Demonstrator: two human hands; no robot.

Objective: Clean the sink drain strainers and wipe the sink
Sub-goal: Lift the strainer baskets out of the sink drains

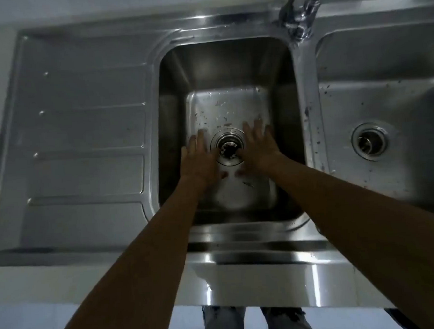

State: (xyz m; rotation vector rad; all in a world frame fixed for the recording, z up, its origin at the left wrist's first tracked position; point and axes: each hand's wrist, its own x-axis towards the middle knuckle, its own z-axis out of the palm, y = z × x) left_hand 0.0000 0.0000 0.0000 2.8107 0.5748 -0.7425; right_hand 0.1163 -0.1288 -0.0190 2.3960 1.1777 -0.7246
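Surface: a steel double sink (305, 89) with a ribbed drainboard (83, 126) at left, a tap (301, 14) behind, pale floor below.
Left basin: dark flecks dot its floor; the strainer (229, 148) sits in the drain, blurred.
Right basin: a second strainer (369, 141) in place, specks nearby.
Hands: left hand (198, 160) and right hand (259, 147) spread flat, empty, flanking the left basin's strainer.

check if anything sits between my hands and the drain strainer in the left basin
Nothing visible does. The left hand and right hand lie open on either side of the drain strainer, with only bare, speckled basin floor around it.
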